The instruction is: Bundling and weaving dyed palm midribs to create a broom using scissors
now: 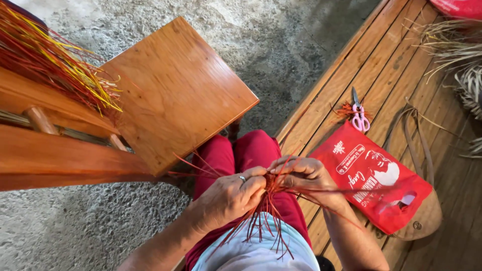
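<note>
The rough grey concrete floor (281,45) fills the top and lower left of the view. To your right runs a wooden plank bench (381,70), on which you are seated. In front of you stands a polished wooden chair (170,90), seat facing you, with its back rails to the left. A sheaf of red and yellow strips (60,65) lies across those rails, its ends fanning over the seat edge.

On the bench beside you lies a red printed plastic bag (376,180), flat, overlapping a tan woven bag (427,216) whose handles loop up the planks. A heap of pale dried fibre (457,55) sits at the far right end of the bench. Small pink-handled scissors (359,116) lie just above the red bag, on a few orange scraps.

Your left hand (228,198), ring on one finger, is closed around a bundle of thin red strips (268,211) held over your lap. Your right hand (306,175) pinches the same bundle at its top, fingers curled tight. The two hands touch. Loose strip ends trail down toward your waist and splay outward to left and right.
</note>
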